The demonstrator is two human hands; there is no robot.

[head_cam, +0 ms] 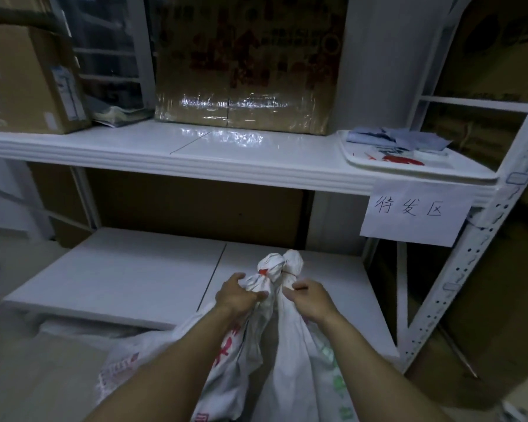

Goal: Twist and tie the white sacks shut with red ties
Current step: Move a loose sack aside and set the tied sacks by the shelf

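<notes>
The left grip (238, 295) was curled tight round the twisted neck of the left sack (244, 339), thumb and fingers closed on the cloth just below a red tie (263, 272) knotted there. The right grip (307, 298) was likewise clenched round the neck of the right sack (290, 345), just under a thin tie (290, 273) whose colour was hard to make out. Above each tie the gathered cloth bulged into a small knob, and the two knobs touched.

Both forearms reached forward and slightly inward from the bottom of the view, bare, backs of the hands up, the wrists close together but apart.

The two white sacks hung side by side below the hands, the left printed in red, the right in green, in front of the white lower shelf (134, 269) of a metal rack. On the upper shelf (195, 147) stood a taped cardboard box (244, 62), a second box (28, 77) at the left, and a white tray (363, 156) of bluish papers at the right. A handwritten paper sign (415, 211) hung from the shelf edge beside the perforated rack upright (485, 239). The room was dim.
</notes>
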